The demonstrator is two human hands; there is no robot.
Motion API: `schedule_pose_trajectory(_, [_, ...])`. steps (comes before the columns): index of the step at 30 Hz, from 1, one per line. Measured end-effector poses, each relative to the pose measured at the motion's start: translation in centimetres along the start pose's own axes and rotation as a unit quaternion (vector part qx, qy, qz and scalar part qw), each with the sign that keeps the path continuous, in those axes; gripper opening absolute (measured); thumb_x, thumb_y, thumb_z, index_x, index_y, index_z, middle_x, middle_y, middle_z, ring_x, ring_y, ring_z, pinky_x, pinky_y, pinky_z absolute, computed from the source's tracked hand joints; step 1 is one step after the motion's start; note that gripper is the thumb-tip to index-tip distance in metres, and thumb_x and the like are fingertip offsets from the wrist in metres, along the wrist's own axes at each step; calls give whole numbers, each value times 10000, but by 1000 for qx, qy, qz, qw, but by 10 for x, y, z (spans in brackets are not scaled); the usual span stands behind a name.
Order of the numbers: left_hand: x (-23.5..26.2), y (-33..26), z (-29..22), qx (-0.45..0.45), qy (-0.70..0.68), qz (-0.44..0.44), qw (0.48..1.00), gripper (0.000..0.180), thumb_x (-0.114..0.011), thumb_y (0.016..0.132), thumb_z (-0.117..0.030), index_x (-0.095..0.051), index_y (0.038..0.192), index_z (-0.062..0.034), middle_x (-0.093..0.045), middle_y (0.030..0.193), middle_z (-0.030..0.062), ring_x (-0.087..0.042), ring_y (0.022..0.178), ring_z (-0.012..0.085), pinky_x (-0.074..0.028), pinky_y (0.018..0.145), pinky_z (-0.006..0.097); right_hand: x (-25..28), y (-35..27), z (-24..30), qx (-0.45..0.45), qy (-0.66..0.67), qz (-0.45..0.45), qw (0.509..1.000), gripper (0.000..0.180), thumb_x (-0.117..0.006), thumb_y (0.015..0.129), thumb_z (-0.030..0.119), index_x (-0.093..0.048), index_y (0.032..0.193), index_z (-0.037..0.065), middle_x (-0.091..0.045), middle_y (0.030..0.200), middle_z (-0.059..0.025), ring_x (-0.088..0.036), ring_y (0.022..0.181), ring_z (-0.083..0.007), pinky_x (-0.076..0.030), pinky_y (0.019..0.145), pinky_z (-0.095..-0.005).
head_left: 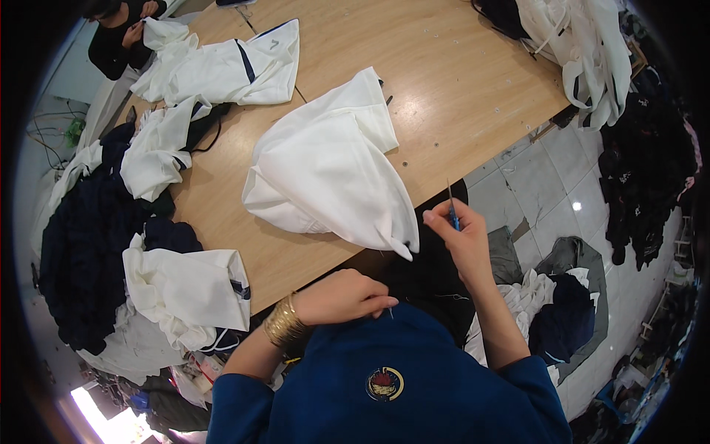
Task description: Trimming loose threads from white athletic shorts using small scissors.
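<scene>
My right hand (pixel 464 233), to the right of the table edge, is closed around small blue-handled thread snips (pixel 453 216), the thin blade pointing up. Close to my body, my left hand (pixel 347 297) has its thumb and fingertips pinched together. A thin pale thread (pixel 391 313) seems to hang from that pinch. In front of both hands lies a white garment (pixel 325 166), possibly shorts, its near corner reaching over the table's edge. Neither hand touches it. A gold bracelet (pixel 284 321) circles my left wrist.
The wooden table (pixel 458 81) carries more white garments (pixel 244 70) at far left, where another person (pixel 122 37) handles one. Dark cloth (pixel 85 237) is heaped on the left beside a folded white piece (pixel 188 285). White garments (pixel 584 52) overhang the far right corner; clothes (pixel 562 311) lie on the floor.
</scene>
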State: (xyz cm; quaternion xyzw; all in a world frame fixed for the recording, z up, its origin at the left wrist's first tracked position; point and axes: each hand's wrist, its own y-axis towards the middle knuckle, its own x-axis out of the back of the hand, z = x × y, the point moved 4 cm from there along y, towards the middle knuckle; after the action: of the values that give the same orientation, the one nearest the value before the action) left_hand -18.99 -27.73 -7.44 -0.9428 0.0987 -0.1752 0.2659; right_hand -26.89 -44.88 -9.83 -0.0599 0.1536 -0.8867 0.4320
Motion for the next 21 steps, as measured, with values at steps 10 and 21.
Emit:
schedule_pose_trajectory(10, [122,20,-30,-57,34,-562,824,415,-677,797,-169,-506,1144,-19,-567,931,93,-583,653,134,-468,603,271,-30,85,11,112,-143,-12,983,139,-659,809,122,-640,851,-9,-624,772,-16,-538,710,-76,-425,666,-222])
schedule_pose_trajectory(21, [113,-15,60,40,-167,-503,847,148,-646,778,-100,-622,852,26,-602,742,32,-544,677,85,-468,620,239,-38,70,30,148,-59,9,987,190,-678,806,148,-631,931,13,-660,813,-59,-530,647,-56,-401,572,-196])
